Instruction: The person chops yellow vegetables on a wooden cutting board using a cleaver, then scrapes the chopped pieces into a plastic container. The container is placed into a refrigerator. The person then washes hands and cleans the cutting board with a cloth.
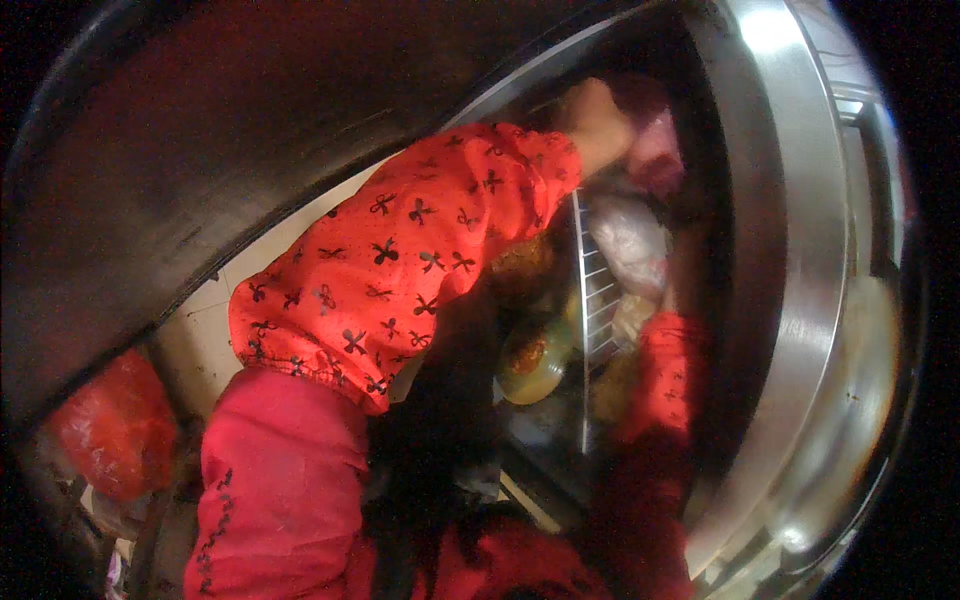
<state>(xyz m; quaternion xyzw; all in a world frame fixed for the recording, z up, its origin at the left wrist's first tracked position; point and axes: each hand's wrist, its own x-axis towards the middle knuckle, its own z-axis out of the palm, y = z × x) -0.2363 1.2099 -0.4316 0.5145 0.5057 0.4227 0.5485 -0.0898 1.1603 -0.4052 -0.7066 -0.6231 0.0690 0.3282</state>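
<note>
My left hand (598,127), its forearm in a red sleeve cover with black bows, reaches into a dark metal-edged compartment. It is against a pink-purple bundle (658,150); its fingers are hidden, so its grip cannot be told. Lower right, my right hand (681,266) is dim and blurred beyond a red cuff. It is beside a clear plastic bag (628,240) with pale contents, and whether it holds the bag is unclear. The bag lies by a white wire rack (584,300). A yellowish-green bowl (534,364) with reddish-brown food sits left of the rack.
A curved-looking steel edge (806,262) bounds the compartment on the right. A large dark panel (225,112) spans the upper left. Pale floor tiles (199,337) show below it, and a red plastic bag (116,427) is at the lower left. Brownish food (521,259) lies under my left forearm.
</note>
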